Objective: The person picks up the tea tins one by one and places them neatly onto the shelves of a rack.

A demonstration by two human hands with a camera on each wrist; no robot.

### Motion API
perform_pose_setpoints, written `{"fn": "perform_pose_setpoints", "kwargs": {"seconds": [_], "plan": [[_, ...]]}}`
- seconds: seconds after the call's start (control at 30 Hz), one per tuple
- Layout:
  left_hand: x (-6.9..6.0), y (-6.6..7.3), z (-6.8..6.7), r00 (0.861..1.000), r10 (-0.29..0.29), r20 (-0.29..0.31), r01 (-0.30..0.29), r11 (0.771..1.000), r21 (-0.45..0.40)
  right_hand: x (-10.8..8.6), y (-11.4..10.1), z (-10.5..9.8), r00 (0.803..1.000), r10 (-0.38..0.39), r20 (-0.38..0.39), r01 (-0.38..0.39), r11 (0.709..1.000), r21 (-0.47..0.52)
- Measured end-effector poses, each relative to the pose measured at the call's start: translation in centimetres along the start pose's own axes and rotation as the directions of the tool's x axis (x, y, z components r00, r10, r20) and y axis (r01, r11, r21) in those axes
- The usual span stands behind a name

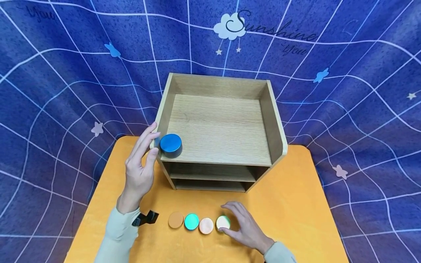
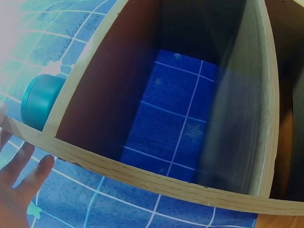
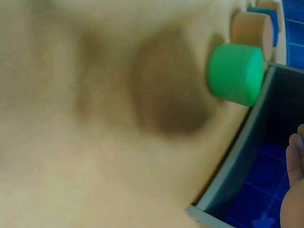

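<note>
Head view: right hand (image 1: 246, 229) spread, thumb by the green tub (image 1: 223, 223) on the worktop (image 1: 289, 193), contact unclear. Left hand (image 1: 139, 176) spread, beside blue tub (image 1: 171, 145) on the shelf (image 1: 218, 126). Likely best pinch: square across the sides, without nudging the pink tub (image 1: 206, 226).

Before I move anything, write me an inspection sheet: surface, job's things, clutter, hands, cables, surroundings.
Surface: orange table.
Job's things: wooden shelf with blue cylinder at its top's front left corner; in front, a row of orange cylinder, teal cylinder, pink cylinder and green cylinder, white-topped.
Clutter: black piece by the left sleeve, use unclear.
Hands: left hand at the shelf's left wall, contact unclear; right hand at the green cylinder, thumb and fingers apart.
Cables: nothing seen.
Surroundings: blue patterned cloth behind and beside the table.
</note>
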State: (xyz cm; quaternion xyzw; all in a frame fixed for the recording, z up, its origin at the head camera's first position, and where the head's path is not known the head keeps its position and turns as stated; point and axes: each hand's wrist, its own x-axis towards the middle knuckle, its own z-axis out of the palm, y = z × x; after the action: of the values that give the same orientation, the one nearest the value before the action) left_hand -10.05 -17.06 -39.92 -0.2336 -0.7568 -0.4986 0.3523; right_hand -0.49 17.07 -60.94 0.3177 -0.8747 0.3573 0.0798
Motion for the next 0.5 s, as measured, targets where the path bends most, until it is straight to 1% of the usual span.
{"fn": "perform_pose_setpoints", "kwargs": {"seconds": [0.1,0.27,0.5], "plan": [[0.0,0.1,0.0,1.000,0.005,-0.004,-0.005,1.000,0.000,-0.5,0.5,0.6,1.000,0.013,0.027,-0.013,1.000,0.004],[0.2,0.4,0.0,1.000,0.013,-0.010,-0.013,1.000,-0.008,-1.3,1.2,1.7,0.998,0.010,0.067,-0.010,1.000,0.009],[0.4,0.9,0.1,1.000,0.021,-0.014,-0.021,1.000,-0.015,-2.1,1.8,2.8,0.996,-0.001,0.091,0.000,1.000,0.007]]}}
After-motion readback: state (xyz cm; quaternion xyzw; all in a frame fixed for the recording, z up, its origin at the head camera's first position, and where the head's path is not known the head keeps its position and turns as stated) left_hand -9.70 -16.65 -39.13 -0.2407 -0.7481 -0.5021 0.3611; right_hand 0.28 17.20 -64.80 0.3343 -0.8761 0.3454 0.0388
